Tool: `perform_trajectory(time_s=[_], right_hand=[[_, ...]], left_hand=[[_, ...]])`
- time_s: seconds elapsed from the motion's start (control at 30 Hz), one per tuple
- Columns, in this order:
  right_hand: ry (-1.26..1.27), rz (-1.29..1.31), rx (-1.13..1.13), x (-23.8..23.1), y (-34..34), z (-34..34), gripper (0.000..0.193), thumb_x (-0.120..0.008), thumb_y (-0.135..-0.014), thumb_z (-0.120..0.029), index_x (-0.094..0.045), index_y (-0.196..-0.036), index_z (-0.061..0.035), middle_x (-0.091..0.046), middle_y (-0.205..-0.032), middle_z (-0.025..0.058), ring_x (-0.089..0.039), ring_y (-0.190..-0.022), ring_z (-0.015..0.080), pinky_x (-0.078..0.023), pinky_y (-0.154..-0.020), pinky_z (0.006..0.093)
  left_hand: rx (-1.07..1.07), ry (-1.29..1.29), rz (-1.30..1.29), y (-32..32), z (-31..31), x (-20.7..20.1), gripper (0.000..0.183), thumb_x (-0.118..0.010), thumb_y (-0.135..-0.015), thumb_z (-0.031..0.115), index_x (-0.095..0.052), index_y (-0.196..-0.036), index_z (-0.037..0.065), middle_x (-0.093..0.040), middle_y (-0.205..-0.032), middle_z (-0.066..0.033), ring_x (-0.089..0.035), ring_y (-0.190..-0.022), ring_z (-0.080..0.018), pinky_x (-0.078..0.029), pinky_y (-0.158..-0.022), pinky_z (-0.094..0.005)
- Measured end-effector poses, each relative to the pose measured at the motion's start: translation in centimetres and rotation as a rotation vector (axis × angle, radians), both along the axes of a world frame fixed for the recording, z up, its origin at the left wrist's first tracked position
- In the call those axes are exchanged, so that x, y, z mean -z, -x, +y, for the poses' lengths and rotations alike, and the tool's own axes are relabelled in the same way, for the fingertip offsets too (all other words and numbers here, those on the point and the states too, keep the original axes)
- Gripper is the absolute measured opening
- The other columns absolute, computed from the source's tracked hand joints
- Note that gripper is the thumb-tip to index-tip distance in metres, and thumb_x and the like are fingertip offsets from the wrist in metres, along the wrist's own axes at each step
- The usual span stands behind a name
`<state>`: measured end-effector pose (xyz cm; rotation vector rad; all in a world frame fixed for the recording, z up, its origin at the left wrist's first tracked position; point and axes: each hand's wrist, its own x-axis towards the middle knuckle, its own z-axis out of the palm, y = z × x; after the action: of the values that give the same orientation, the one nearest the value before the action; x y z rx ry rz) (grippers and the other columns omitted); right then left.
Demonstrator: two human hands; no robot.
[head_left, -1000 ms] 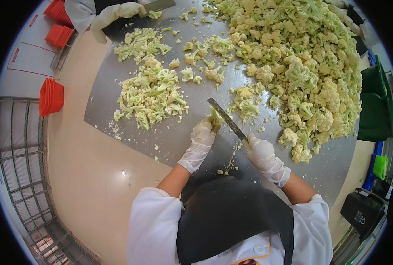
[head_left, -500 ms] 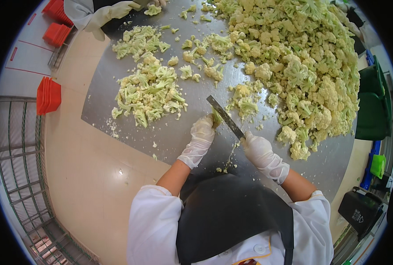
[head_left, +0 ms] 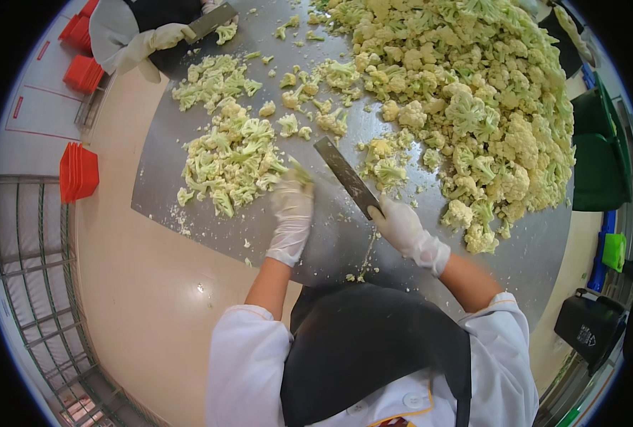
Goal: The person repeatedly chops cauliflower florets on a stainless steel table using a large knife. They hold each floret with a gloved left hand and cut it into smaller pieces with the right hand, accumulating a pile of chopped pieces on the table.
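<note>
My gloved left hand [head_left: 291, 213] is at the right edge of a small pile of cut cauliflower florets [head_left: 234, 156]. Its fingers are smeared by motion, closed on a pale green cauliflower floret [head_left: 300, 170] that pokes out past the fingertips. To the right, my gloved right hand [head_left: 407, 231] grips a knife [head_left: 346, 174] by its handle, which the fingers hide. The broad dark blade slants up and left above the metal table [head_left: 430, 274], apart from the floret. A few loose florets [head_left: 388, 167] lie just right of the blade.
A large heap of cauliflower [head_left: 466, 107] covers the table's far right. Across the table at far left, a co-worker's gloved hand [head_left: 170, 35] holds another knife [head_left: 211, 21]. Red baskets [head_left: 79, 172] stand left; a green bin [head_left: 601, 160] and black bin [head_left: 590, 327] stand right.
My left hand has moved left with the floret, from beside the blade to the small pile. The knife has shifted slightly left and up. The co-worker's knife has come into view.
</note>
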<state>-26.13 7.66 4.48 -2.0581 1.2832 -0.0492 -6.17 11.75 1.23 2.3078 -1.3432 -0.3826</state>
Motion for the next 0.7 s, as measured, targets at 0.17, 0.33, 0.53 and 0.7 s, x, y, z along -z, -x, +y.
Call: perform_trajectory(time_s=[0.17,0.33,0.53,0.7], right_hand=[[0.065,-0.266,0.338,-2.4,5.1,1.4,0.021,-0.051,-0.082,-0.022,-0.053,-0.089,-0.0033,-0.057,-0.064,0.0186,-0.056,-0.058,0.0329,-0.043,-0.051,0.0369],[0.145,-0.349,0.478,-1.8,7.9,0.3,0.021,-0.054,-0.08,-0.017,-0.053,-0.093,-0.0001,-0.057,-0.067,0.0193,-0.055,-0.058,0.0332,-0.043,-0.052,0.0332],[0.132,-0.26,0.351,-2.0,8.1,2.2,0.017,-0.054,-0.08,-0.019,-0.052,-0.086,-0.0031,-0.055,-0.06,0.0174,-0.055,-0.055,0.0336,-0.042,-0.049,0.0373],[0.293,-0.044,0.032,-2.7,6.1,3.4,0.021,-0.049,-0.082,-0.025,-0.046,-0.075,-0.0056,-0.051,-0.051,0.0154,-0.052,-0.048,0.0341,-0.04,-0.044,0.0425]], left_hand=[[0.328,0.314,0.044,2.7,-2.7,0.6,0.036,-0.058,-0.071,0.017,-0.047,-0.102,0.005,-0.049,-0.096,-0.0135,-0.05,-0.084,-0.0297,-0.042,-0.069,-0.0394],[0.479,0.458,-0.051,9.6,-6.2,4.1,0.027,-0.06,-0.069,0.008,-0.053,-0.095,0.011,-0.05,-0.093,-0.0114,-0.053,-0.077,-0.0268,-0.044,-0.062,-0.0371],[0.31,0.204,0.092,7.2,-2.6,2.8,0.015,-0.06,-0.072,0.014,-0.057,-0.088,0.013,-0.053,-0.082,-0.0087,-0.055,-0.068,-0.0262,-0.044,-0.058,-0.0365],[0.191,0.229,0.098,4.5,1.8,2.6,0.012,-0.058,-0.075,0.018,-0.058,-0.086,0.014,-0.056,-0.076,-0.0083,-0.055,-0.065,-0.0276,-0.044,-0.057,-0.0362]])
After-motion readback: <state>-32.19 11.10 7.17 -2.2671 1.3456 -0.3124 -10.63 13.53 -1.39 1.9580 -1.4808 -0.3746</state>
